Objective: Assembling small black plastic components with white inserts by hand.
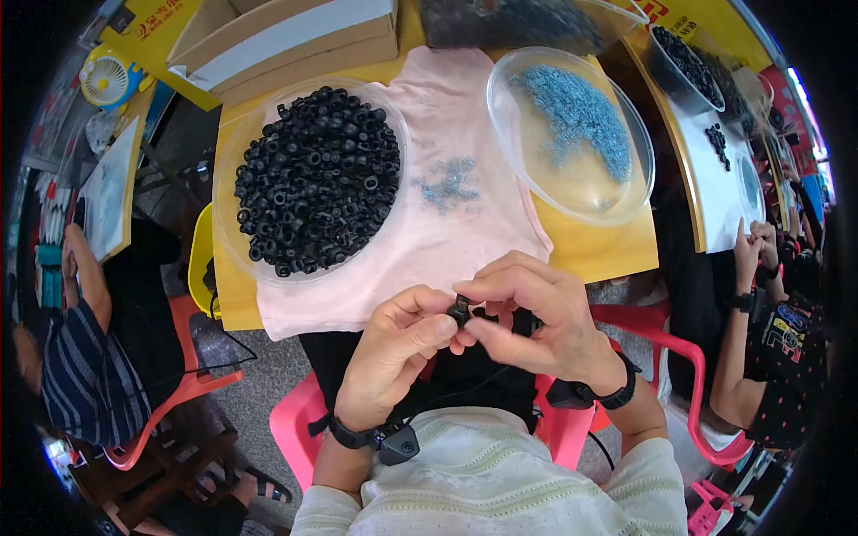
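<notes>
My left hand (398, 344) and my right hand (545, 313) meet just off the table's near edge. Between their fingertips is a small black plastic piece (460, 309), which both hands pinch. The finer detail of the piece is hidden by the fingers. Beyond my left hand, a round clear tray (223, 210) holds a big heap of small black plastic parts (322, 179), many ring- or cap-shaped. A second clear tray (527, 174), farther right, contains tiny blue-grey pieces (585, 112), too small to name. More tiny pieces (447, 185) lie loose on a pink cloth (420, 259).
A cardboard box (295, 45) and a clear bin with dark contents (518, 25) stand at the table's (617, 250) far side. A yellow tub (204, 259) is at the left. Co-workers sit on both sides, one in a striped top (89, 366), another handling something (760, 246).
</notes>
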A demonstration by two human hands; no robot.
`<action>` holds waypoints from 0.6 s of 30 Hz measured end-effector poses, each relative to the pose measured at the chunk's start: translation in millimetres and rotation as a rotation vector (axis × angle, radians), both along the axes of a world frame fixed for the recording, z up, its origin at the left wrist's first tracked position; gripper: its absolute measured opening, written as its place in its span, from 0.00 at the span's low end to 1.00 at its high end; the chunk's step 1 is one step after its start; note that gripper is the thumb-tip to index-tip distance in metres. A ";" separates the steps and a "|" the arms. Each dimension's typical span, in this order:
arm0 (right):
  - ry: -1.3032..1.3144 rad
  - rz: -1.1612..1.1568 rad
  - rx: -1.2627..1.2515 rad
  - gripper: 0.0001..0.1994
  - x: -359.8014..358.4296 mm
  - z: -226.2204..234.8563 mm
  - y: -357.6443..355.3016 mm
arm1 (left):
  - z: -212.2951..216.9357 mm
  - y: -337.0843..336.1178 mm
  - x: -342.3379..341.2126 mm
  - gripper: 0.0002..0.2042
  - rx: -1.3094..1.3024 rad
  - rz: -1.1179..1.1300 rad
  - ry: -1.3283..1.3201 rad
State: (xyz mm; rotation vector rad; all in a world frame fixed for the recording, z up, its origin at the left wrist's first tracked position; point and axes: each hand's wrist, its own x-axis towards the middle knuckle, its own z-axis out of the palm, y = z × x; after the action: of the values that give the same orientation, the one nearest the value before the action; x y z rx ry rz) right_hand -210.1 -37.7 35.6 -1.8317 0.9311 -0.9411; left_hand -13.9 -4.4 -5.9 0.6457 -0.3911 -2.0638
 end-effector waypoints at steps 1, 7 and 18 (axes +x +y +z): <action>-0.002 0.004 0.016 0.15 0.1 2.5 0.9 | 0.8 -0.2 -1.3 0.06 0.014 -0.004 0.000; 0.064 -0.048 -0.145 0.16 -0.1 -1.9 2.8 | 3.7 1.7 -9.7 0.06 0.085 -0.029 0.043; 0.001 -0.048 -0.190 0.15 -8.5 -11.0 -2.4 | 12.4 3.5 -14.3 0.13 0.035 -0.115 0.008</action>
State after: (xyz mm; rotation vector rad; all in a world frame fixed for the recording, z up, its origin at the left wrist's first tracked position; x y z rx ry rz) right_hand -218.5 -40.0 24.7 -1.9757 0.9162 -1.0903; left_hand -28.2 -0.9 6.4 0.6494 -0.3967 -2.1858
